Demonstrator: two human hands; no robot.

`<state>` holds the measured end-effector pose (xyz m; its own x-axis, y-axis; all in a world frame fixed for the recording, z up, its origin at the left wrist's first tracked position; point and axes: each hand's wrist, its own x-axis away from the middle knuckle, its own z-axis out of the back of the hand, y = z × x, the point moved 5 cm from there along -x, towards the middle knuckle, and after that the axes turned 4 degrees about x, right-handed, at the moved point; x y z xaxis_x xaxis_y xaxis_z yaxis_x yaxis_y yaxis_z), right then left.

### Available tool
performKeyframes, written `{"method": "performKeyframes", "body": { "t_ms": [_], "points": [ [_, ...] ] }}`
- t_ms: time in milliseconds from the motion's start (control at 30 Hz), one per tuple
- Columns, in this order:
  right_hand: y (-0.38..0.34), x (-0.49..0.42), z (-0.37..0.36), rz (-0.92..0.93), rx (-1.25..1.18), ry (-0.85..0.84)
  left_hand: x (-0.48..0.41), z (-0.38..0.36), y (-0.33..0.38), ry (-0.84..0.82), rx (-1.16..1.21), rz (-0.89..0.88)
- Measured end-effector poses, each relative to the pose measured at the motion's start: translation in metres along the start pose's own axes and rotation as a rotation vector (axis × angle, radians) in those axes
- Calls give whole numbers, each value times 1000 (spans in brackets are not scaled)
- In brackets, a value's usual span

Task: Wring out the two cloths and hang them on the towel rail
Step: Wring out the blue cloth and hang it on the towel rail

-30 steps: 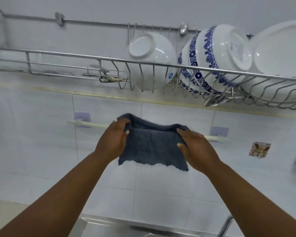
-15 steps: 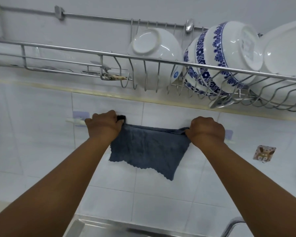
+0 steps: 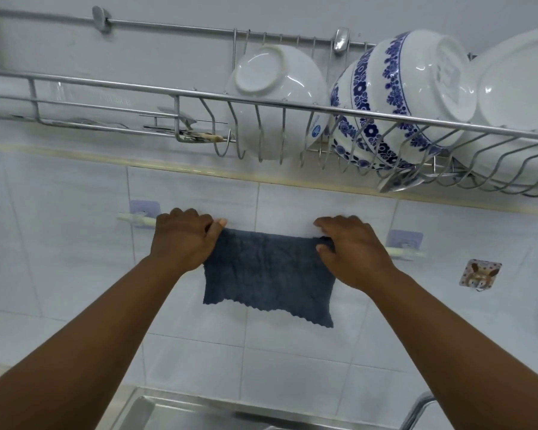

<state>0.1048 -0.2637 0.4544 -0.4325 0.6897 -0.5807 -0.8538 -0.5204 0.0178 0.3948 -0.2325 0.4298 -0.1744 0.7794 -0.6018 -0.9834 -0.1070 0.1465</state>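
A dark blue-grey cloth [image 3: 266, 274] hangs flat over the white towel rail [image 3: 137, 219] on the tiled wall, its scalloped lower edge free. My left hand [image 3: 182, 238] pinches the cloth's upper left corner at the rail. My right hand [image 3: 351, 249] pinches the upper right corner. The rail's middle is hidden by the cloth and hands; its right end [image 3: 402, 252] shows by a lilac wall mount. A second cloth is not in view.
A steel dish rack [image 3: 174, 94] juts from the wall above the rail, holding a white bowl [image 3: 277, 88], a blue-patterned bowl [image 3: 398, 97] and a white plate [image 3: 516, 88]. A steel sink [image 3: 174, 412] and tap [image 3: 416, 409] lie below. A sticker hook [image 3: 480, 273] sits right.
The cloth went from held in front of the wall to draped over the rail, and now hangs more level and spread. Both hands rose to the rail and their fingers have loosened.
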Motion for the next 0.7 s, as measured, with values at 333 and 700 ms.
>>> {"method": "performKeyframes", "body": {
  "t_ms": [333, 700],
  "points": [
    [8, 10, 8, -35, 33, 127, 38, -10, 22, 133, 165, -245],
    [-45, 19, -18, 150, 228, 69, 37, -6, -46, 6, -110, -153]
  ]
}}
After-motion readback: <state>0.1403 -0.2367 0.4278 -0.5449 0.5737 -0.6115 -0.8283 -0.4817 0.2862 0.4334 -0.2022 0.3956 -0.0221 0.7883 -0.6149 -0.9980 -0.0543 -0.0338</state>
